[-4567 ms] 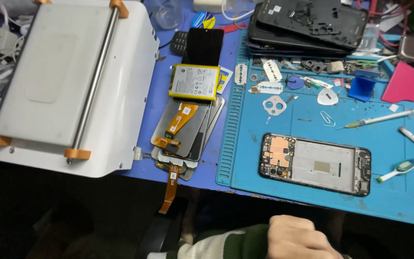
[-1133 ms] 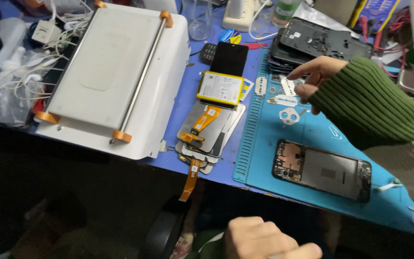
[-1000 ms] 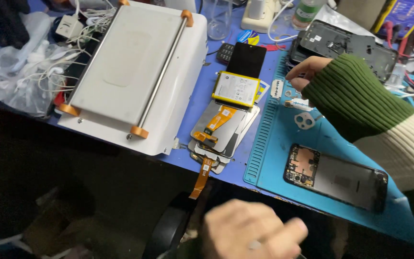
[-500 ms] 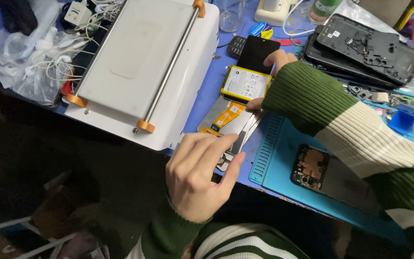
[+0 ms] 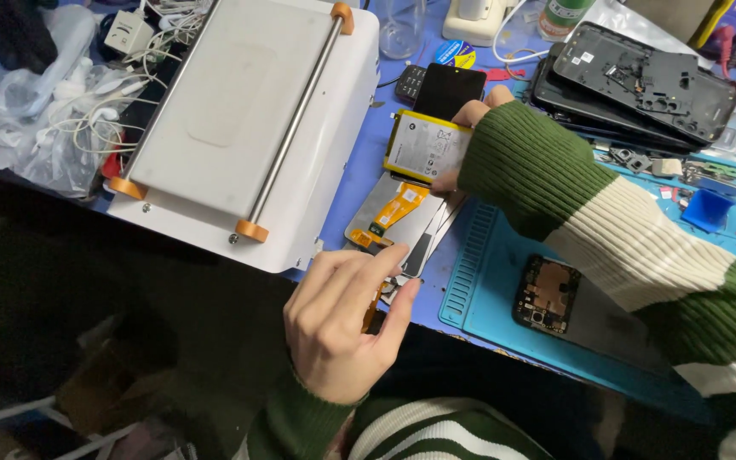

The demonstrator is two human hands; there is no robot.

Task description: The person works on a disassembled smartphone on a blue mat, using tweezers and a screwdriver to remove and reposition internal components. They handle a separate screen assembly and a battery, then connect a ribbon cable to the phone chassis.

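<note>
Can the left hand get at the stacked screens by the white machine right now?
Probably yes: the left hand already has its fingertips at the near end of the screens. The right hand is on the battery at the far end.

Green and cream striped sleeve [image 5: 623, 221], yellow-edged battery [image 5: 426, 146] with a white label, orange flex cable [image 5: 395, 204], teal mat [image 5: 487, 281], white machine [image 5: 249, 119].

Two hands [image 5: 342, 328] at work — one white machine [image 5: 240, 111], one battery [image 5: 426, 146], one blue mat [image 5: 487, 281].
</note>
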